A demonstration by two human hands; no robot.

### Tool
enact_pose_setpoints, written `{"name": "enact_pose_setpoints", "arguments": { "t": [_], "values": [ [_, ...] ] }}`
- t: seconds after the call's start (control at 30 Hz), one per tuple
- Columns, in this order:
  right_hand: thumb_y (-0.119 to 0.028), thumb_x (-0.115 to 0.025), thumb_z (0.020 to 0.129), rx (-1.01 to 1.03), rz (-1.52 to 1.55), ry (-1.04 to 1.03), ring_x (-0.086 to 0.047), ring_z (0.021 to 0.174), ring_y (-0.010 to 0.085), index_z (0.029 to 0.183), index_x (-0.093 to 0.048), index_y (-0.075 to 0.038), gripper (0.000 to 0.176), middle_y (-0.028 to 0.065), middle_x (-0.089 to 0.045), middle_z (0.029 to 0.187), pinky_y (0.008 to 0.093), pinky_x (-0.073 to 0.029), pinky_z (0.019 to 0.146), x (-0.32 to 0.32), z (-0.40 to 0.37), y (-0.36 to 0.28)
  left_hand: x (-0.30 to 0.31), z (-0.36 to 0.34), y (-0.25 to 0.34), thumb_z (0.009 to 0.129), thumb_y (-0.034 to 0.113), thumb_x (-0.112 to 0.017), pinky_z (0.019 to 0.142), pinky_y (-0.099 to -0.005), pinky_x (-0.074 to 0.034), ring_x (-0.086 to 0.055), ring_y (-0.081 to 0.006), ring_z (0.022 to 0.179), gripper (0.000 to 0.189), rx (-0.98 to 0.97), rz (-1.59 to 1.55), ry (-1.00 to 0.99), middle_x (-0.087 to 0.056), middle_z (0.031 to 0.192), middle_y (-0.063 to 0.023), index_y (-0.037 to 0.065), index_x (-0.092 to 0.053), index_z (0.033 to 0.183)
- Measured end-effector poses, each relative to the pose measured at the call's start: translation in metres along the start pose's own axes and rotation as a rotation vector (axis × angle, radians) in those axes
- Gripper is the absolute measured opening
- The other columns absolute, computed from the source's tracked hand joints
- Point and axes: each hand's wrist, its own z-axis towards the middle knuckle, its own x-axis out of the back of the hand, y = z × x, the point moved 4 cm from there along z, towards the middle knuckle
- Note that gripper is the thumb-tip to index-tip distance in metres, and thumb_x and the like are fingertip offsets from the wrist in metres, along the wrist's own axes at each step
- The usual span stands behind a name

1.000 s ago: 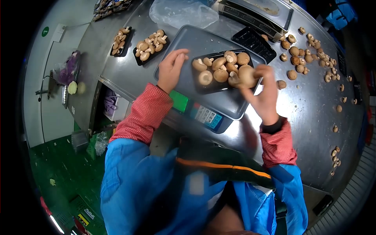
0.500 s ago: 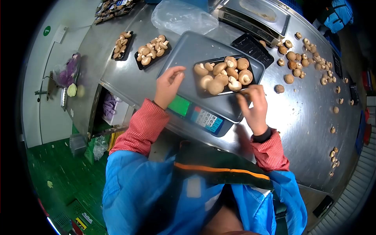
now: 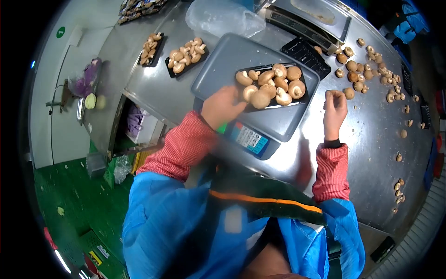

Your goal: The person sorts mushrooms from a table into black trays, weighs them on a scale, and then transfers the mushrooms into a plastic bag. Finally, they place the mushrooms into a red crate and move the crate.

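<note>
A black tray of brown mushrooms (image 3: 261,99) sits on the grey pan (image 3: 218,51) of a weighing scale. My left hand (image 3: 223,108) is at the tray's left side, slightly blurred, thumb and fingers apart around no visible item. Over the steel table, right of the scale, is my right hand (image 3: 335,111). Its fingers are curled in, and whatever they may hold is hidden. A loose mushroom (image 3: 348,93) lies just beside those fingertips. The scale's keypad (image 3: 250,138) shows below the pan, while my left hand and wrist mostly cover its green display.
Several loose mushrooms (image 3: 366,74) are scattered across the right of the steel table (image 3: 357,153). Two filled trays (image 3: 186,56) stand left of the scale. Behind it are a clear plastic bag (image 3: 223,17), an empty black tray (image 3: 304,56) and a second scale (image 3: 304,25).
My right hand has left the tray's right edge and moved right toward the loose mushrooms. My left hand has moved right and down, closer to the tray. The camera view has shifted slightly.
</note>
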Motion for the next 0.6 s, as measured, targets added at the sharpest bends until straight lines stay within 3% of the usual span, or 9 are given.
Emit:
{"name": "enact_pose_setpoints", "arguments": {
  "t": [0.03,0.07,0.13,0.17,0.27,0.3,0.5,0.6],
  "values": [
    [-0.013,-0.063,0.093,-0.018,-0.025,0.005,-0.054,0.068,0.0087,0.093,-0.062,-0.002,0.011,0.0016,-0.061,0.078,0.0231,-0.044,0.061,0.002,0.015,0.017,-0.003,0.003,-0.002,0.081,0.031,-0.066,0.075,-0.0433,-0.051,-0.062,-0.0331,0.085,0.035,0.034,-0.03,-0.023,-0.061,0.093,-0.0152,0.005,-0.056,0.102],
    [-0.012,-0.063,0.092,-0.036,-0.053,0.012,-0.059,0.074,0.0131,0.093,-0.063,-0.001,0.012,0.0056,-0.066,0.08,0.0265,-0.048,0.069,0.001,0.028,0.028,-0.006,0.006,-0.005,0.082,0.024,-0.065,0.07,-0.0388,-0.05,-0.06,-0.0271,0.078,0.03,0.038,-0.123,0.018,-0.059,0.089,-0.0119,0.004,-0.054,0.101],
    [-0.013,-0.062,0.091,0.009,-0.277,-0.125,-0.062,0.074,0.0176,0.093,-0.065,-0.001,0.012,0.0084,-0.067,0.083,0.0299,-0.05,0.07,-0.009,0.051,0.041,-0.018,0.014,-0.019,0.085,0.011,-0.062,0.06,-0.0299,-0.048,-0.056,-0.0151,0.066,0.021,0.046,-0.316,0.092,-0.055,0.079,-0.0053,0.002,-0.051,0.1],
    [-0.014,-0.063,0.09,0.046,-0.285,-0.185,-0.065,0.074,0.0208,0.095,-0.066,-0.002,0.013,0.0113,-0.068,0.084,0.0318,-0.051,0.071,-0.018,0.061,0.049,-0.021,0.02,-0.024,0.087,0.0,-0.051,0.059,-0.0272,-0.053,-0.061,-0.0142,0.07,0.024,0.03,-0.397,0.08,-0.06,0.088,-0.0078,0.002,-0.044,0.11],
    [-0.016,-0.067,0.086,0.069,-0.235,-0.307,-0.066,0.073,0.0228,0.093,-0.066,-0.001,0.017,0.0143,-0.067,0.08,0.0329,-0.051,0.07,-0.048,0.088,0.06,-0.017,0.022,-0.021,0.088,-0.004,-0.045,0.061,-0.028,-0.059,-0.067,-0.0201,0.077,0.029,0.328,-1.086,-0.089,-0.062,0.1,-0.0122,0.002,-0.039,0.116],
    [-0.017,-0.068,0.085,0.057,-0.316,-0.351,-0.066,0.074,0.0239,0.093,-0.067,-0.001,0.018,0.0148,-0.068,0.081,0.0334,-0.052,0.07,-0.056,0.098,0.062,-0.014,0.024,-0.021,0.088,-0.006,-0.041,0.068,-0.0314,-0.061,-0.069,-0.0248,0.086,0.029,0.321,-1.128,-0.086,-0.063,0.105,-0.0154,0.001,-0.039,0.116],
    [-0.03,-0.075,0.073,-0.009,-0.545,-0.679,-0.068,0.078,0.0296,0.087,-0.069,-0.003,0.03,0.0169,-0.069,0.082,0.0366,-0.052,0.072,-0.091,0.137,0.1,0.009,0.058,-0.032,0.089,-0.007,-0.044,0.074,-0.0341,-0.062,-0.069,-0.0243,0.087,0.029,0.381,-1.249,-0.089,-0.062,0.105,-0.0133,0.003,-0.041,0.116],
    [-0.027,-0.073,0.072,0.101,-0.59,-0.725,-0.067,0.076,0.0302,0.081,-0.068,-0.003,0.027,0.0161,-0.067,0.078,0.0376,-0.051,0.071,-0.096,0.141,0.105,0.034,0.102,-0.027,0.089,-0.007,-0.045,0.077,-0.0372,-0.062,-0.067,-0.0216,0.087,0.029,0.301,-1.321,0.023,-0.06,0.099,-0.0095,0.003,-0.041,0.117]
  ]
}}
